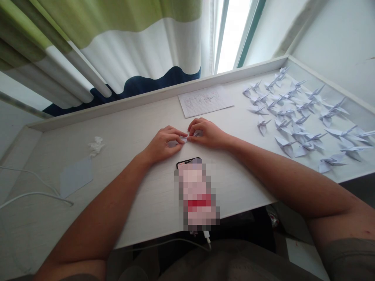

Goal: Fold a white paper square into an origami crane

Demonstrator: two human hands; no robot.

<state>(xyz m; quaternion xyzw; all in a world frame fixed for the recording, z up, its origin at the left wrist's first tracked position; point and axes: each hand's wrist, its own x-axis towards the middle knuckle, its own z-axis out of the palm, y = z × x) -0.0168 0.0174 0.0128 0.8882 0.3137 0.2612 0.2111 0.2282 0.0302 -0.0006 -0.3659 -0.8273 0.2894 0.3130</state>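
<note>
Above the middle of the desk, my left hand (164, 143) and my right hand (208, 134) meet over a small folded white paper (184, 139). The thumb and fingers of each hand pinch it, one from either side. Much of the paper is hidden behind my fingers, so its exact folded shape cannot be made out. Just below my hands lies a phone (195, 191), its screen blurred out. Many white paper cranes (283, 124) stand in loose rows to the right of my right hand.
A printed sheet stack (205, 102) lies beyond my hands. On the left are white paper squares (76, 176), a crumpled tissue (96, 146) and a white cable (38, 194). A charging cable (206, 235) runs from the phone over the front edge. A raised rim (158, 93) borders the desk.
</note>
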